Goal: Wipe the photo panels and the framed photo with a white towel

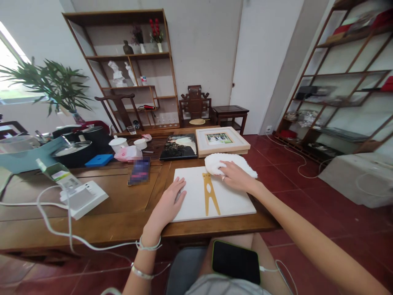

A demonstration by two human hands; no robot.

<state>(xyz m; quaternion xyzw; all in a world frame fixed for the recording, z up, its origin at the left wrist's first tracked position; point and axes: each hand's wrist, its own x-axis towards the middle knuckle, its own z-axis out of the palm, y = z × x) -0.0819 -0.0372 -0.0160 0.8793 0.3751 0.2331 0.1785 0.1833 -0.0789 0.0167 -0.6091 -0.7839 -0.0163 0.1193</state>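
A long wooden counter (pixel 121 205) fills most of the near view, and behind it a tall open shelf unit (pixel 107 56) stands against the wall. The framed photo (pixel 218 138), with its wide white mat and pale wooden frame, lies at the far right of the counter, and a dark picture panel (pixel 178 146) lies flat just to its left. A white board (pixel 192 205) lies on the counter in front of both, close to the near edge. The white cloth (pixel 213 164), thick and fluffy, covers the board's far right corner and reaches past its right side. A black device (pixel 236 262) with a green edge rests on the person's lap, a white cable plugged into one end. An open white box (pixel 96 200) sits on the left part of the counter, well apart from the board. The left hand (pixel 168 200) is open and palm down on the board's left edge, fingers slightly spread. The right hand (pixel 235 176) presses its fingers onto the cloth; whether it also grips the fabric, I cannot tell. The yellow piece (pixel 206 197), with two straight legs and an oval hole, lies flat on the board between the hands, legs toward the person, its upper end close to the cloth. The right hand wears a ring (pixel 223 178).
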